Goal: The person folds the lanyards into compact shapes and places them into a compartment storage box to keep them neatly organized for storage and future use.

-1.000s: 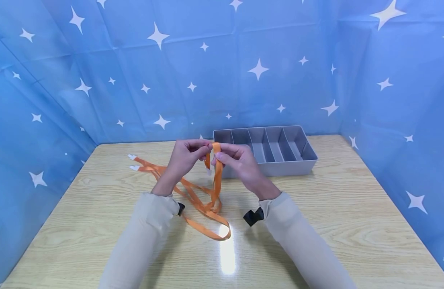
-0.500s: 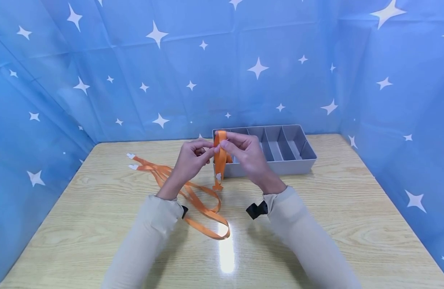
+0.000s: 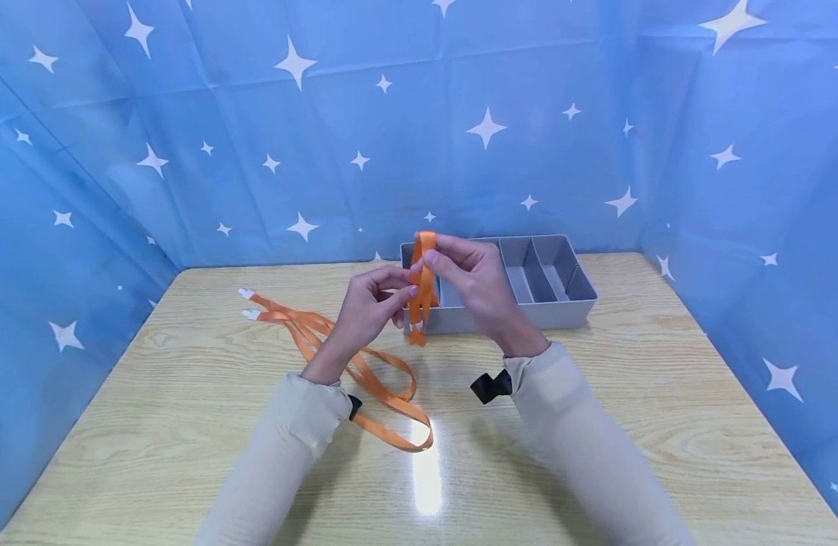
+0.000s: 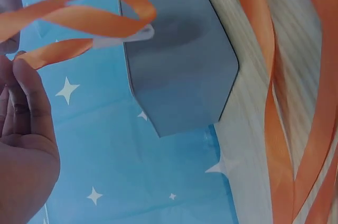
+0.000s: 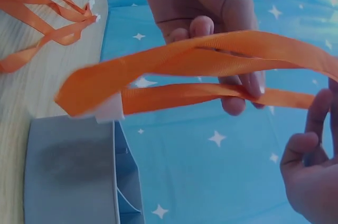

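Note:
An orange lanyard [image 3: 427, 277] hangs in a doubled loop between my hands, its white plastic end [image 5: 109, 109] near the bottom. My right hand [image 3: 483, 288] pinches the top of the loop between thumb and index finger. Lower down and on the left side, my left hand [image 3: 372, 305] pinches the strap with thumb and fingers. In the right wrist view the left hand's fingertips [image 5: 256, 82] press on the lower strand, while a wider folded strand passes in front. Both hands are above the table, before the left end of a grey divided box [image 3: 548, 315].
More orange lanyards [image 3: 371, 379] lie crossed and looped on the wooden table [image 3: 630, 425], their white ends [image 3: 251, 313] pointing left. The grey box has several compartments and stands by the back edge. A blue curtain [image 3: 364, 114] with white stars hangs behind.
Both hands have moved up and to the right, towards the box. The held lanyard has been lifted off the others on the table and now hangs in a shorter doubled loop.

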Tool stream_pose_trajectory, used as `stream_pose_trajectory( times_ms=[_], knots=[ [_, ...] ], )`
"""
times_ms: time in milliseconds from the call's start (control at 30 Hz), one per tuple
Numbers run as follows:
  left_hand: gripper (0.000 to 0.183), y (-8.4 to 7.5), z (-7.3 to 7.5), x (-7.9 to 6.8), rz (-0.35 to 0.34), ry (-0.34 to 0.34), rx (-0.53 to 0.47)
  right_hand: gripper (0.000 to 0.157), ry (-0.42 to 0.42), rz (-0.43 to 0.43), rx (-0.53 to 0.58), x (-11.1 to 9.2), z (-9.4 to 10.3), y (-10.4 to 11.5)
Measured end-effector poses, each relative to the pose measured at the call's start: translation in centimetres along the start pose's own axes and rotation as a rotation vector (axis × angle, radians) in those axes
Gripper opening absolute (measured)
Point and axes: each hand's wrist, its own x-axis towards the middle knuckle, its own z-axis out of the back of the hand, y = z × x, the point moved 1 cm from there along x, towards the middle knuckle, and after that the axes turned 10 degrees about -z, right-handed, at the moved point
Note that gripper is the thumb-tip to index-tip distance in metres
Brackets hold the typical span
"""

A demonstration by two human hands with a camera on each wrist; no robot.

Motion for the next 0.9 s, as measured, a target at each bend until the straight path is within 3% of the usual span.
stream_pose_trajectory(
  times_ms=[167,367,633,900],
  knots=[
    [0.024,0.2,-0.3,-0.4,0.063,0.021,-0.053,0.029,0.007,0.007,-0.013,0.1,0.3,0.3],
    [0.028,0.4,-0.8,-0.7,0.15,0.072,-0.199,0.029,0.015,0.011,-0.024,0.3,0.6,0.6],
    [0.037,0.5,-1.3,-1.0,0.16,0.114,-0.369,0.03,-0.002,0.008,-0.011,0.6,0.9,1.0],
    [0.042,0.6,-1.4,-1.4,0.156,0.097,-0.338,0.031,-0.025,-0.025,0.006,0.6,0.9,1.2]
  ],
)
